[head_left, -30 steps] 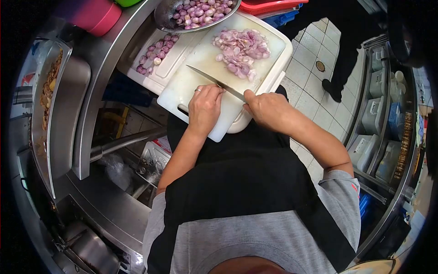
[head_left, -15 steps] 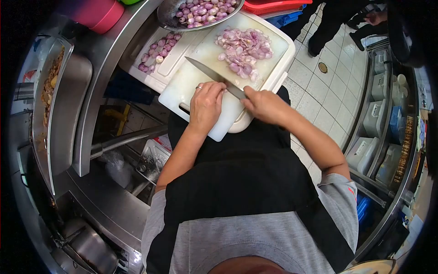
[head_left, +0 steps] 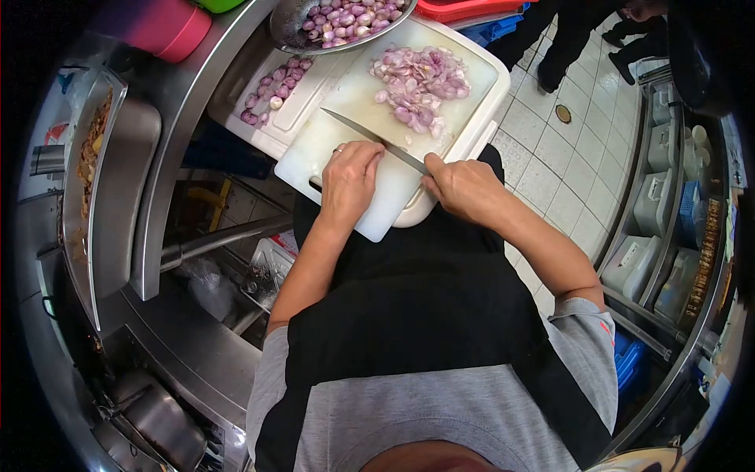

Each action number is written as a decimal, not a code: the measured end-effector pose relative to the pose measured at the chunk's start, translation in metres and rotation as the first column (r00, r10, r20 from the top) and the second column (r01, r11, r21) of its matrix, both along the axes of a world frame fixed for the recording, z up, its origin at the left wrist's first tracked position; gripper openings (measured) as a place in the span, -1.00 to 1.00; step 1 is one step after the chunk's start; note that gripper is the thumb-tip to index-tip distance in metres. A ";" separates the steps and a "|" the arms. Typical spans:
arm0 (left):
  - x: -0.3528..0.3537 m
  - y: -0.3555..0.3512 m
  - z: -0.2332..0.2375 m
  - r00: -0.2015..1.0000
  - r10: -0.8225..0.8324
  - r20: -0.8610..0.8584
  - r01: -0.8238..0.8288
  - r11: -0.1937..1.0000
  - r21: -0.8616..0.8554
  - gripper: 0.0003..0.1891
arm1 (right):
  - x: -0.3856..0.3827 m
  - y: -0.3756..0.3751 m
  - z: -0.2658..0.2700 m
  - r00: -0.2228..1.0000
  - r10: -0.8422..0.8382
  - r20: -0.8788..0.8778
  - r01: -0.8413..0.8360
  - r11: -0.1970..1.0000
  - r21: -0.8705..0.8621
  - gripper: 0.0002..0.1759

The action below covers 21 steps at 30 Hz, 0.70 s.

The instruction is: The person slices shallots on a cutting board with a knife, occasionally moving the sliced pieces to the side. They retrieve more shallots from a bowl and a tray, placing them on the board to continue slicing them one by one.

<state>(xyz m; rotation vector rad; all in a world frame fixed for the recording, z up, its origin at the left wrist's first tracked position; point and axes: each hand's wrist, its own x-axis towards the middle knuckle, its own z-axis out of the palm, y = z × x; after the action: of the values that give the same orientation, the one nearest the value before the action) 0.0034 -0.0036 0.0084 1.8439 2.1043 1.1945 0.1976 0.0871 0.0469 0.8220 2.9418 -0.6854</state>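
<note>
A kitchen knife (head_left: 352, 125) lies slantwise over the white cutting board (head_left: 305, 149), its tip pointing to the far left. My right hand (head_left: 468, 189) is wrapped around its handle at the board's right edge. My left hand (head_left: 348, 179), with a ring on one finger, is bent with fingertips pinched close to the blade. A small shallot seems to be held there, mostly hidden by the fingers. Beyond the blade, a pile of sliced shallots (head_left: 425, 82) is spread across the board's far part. Peeled whole shallots (head_left: 277, 88) lie in a recess left of the board.
A metal bowl (head_left: 287, 38) of peeled shallots stands at the far edge. Left is a steel counter (head_left: 177, 118) with a pink container (head_left: 179, 35) and a deep metal pan (head_left: 126, 181). Other people's legs (head_left: 560, 47) are on the tiled floor; shelves (head_left: 629, 259) line the right.
My left hand has shifted slightly left, and my right hand has moved slightly right with the knife. The sliced pile looks much the same.
</note>
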 end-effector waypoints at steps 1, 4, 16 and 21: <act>-0.003 -0.001 0.001 0.998 -0.026 -0.055 0.027 1.000 0.016 -0.90 | -0.001 0.000 0.000 1.000 0.000 -0.003 0.000 1.000 -0.001 -0.70; -0.008 0.000 -0.001 0.987 -0.067 -0.143 0.072 0.997 0.028 -0.88 | -0.002 0.003 0.007 0.999 0.041 -0.030 -0.040 0.998 0.041 -0.70; -0.012 0.003 -0.002 0.971 -0.101 -0.215 0.115 0.992 0.053 -0.87 | -0.012 0.000 0.004 0.999 0.018 -0.026 -0.019 0.999 -0.046 -0.69; -0.012 0.001 -0.001 0.971 -0.100 -0.216 0.113 0.993 0.047 -0.86 | -0.008 -0.002 0.026 0.996 0.039 0.081 -0.035 0.998 -0.051 -0.70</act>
<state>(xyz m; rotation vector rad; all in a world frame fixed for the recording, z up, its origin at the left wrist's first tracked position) -0.0090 -0.0023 0.0070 2.1701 2.0605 1.0899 0.1894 0.0849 0.0726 0.7707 2.8477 -0.7020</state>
